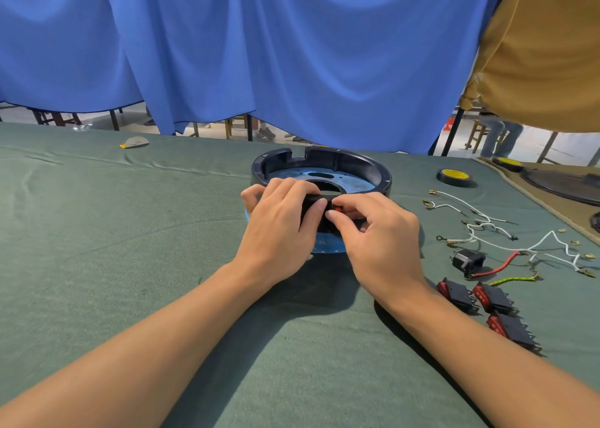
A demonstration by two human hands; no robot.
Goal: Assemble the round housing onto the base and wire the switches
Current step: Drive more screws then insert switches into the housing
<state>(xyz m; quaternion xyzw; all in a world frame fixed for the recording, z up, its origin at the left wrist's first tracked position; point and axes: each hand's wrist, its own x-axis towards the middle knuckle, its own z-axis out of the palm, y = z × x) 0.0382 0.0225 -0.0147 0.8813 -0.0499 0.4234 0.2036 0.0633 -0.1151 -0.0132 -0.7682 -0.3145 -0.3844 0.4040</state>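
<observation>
While our left hand grips the near wall of the round housing, fingers curled over its rim and thumb on the outside, our right hand pinches a red switch between thumb and forefinger, right against that same wall. We see the housing sitting on the blue base in the middle of the green cloth. To our right lie three spare switches close together, and beyond them a black socket and a loose tangle of wires. A roll of tape rests farther back, just right of the housing.
</observation>
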